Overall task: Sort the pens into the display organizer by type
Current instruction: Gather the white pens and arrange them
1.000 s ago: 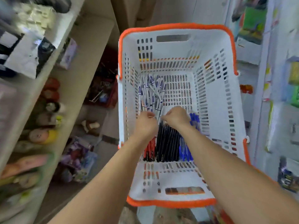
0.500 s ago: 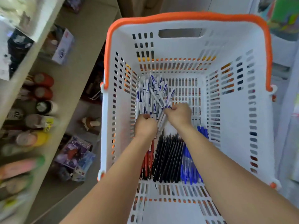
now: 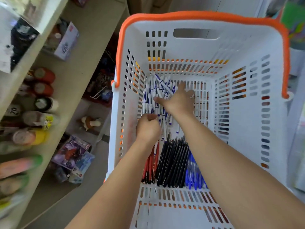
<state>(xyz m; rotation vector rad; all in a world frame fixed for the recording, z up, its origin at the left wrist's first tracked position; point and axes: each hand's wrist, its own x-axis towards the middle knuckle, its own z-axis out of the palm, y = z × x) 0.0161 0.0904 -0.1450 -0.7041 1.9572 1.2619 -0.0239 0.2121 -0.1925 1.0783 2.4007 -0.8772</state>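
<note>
Spread wider than half a second ago, the right hand [image 3: 179,101] is now laid flat on the white pens [image 3: 156,96], heaped at frame centre in the white basket [image 3: 257,129]. The left hand [image 3: 148,128], just below, is curled on their lower ends. Pen axes run toward the frame top. Red pens [image 3: 149,164], black pens [image 3: 173,162] and blue pens [image 3: 193,172] are ranked below; shop shelves [image 3: 54,90] are seen at left.

A beige shelf unit [image 3: 79,66] is seen along the left of the frame, stocked with blurred bottles [image 3: 41,103] and a small box [image 3: 66,41]. Packaged toys [image 3: 72,156] are piled at lower left.
</note>
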